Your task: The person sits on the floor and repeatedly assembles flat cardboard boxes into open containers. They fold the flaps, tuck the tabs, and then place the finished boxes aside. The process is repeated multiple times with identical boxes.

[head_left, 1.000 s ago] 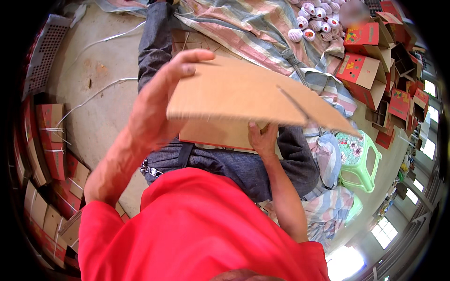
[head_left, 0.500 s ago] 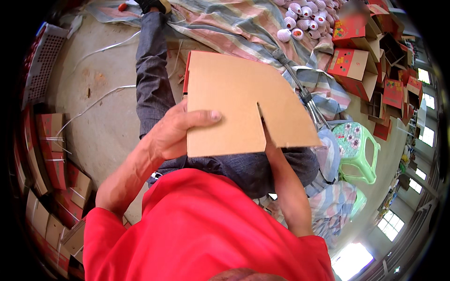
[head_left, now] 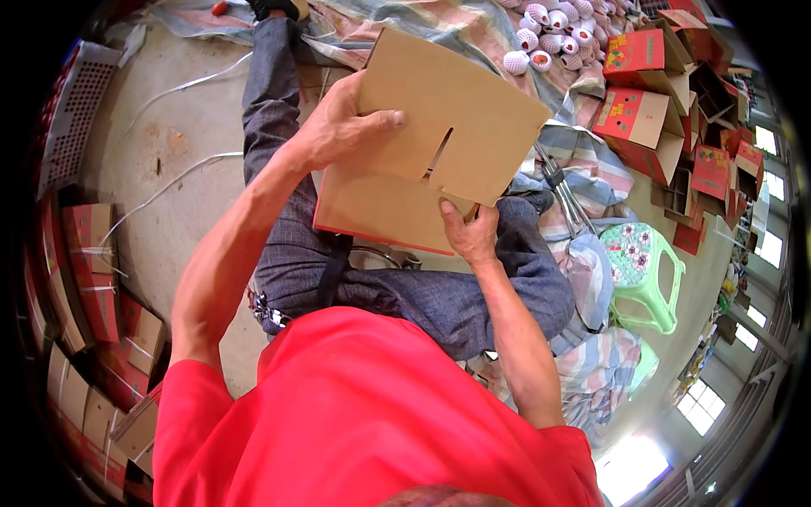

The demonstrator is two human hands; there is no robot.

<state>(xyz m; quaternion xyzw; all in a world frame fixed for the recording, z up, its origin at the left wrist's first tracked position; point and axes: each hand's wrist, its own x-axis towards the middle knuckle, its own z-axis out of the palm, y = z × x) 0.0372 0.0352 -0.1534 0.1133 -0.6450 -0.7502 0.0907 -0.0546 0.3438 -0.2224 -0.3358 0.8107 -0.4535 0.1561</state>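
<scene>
We see a cardboard sheet point(head_left: 486, 118) up in front of the lap, its long axis running from upper left to lower right, its plain brown face tilted toward us. A narrow slot point(head_left: 439, 152) crosses it, slanting down and leftward to near the lower edge. The left hand point(head_left: 338, 127) grips the left edge, thumb on the face, fingers hidden behind. The right hand point(head_left: 473, 230) is bent at the lower right corner, its thumb against a second brown panel point(head_left: 380, 203) below; we cannot tell which of the two it holds, or whether they are joined. That panel shows a red lower edge. For print, we find red cartons point(head_left: 634, 114) at the right with yellow lettering and dark marks, small at this range. The sheet's top corner overlaps the striped cloth point(head_left: 456, 19), and its right corner comes near folded metal legs point(head_left: 562, 186). To the left, past the trouser leg point(head_left: 274, 93), we see concrete floor point(head_left: 194, 118) with a white strap point(head_left: 207, 160) across it; a green stool point(head_left: 632, 252) stands well apart on the right.
</scene>
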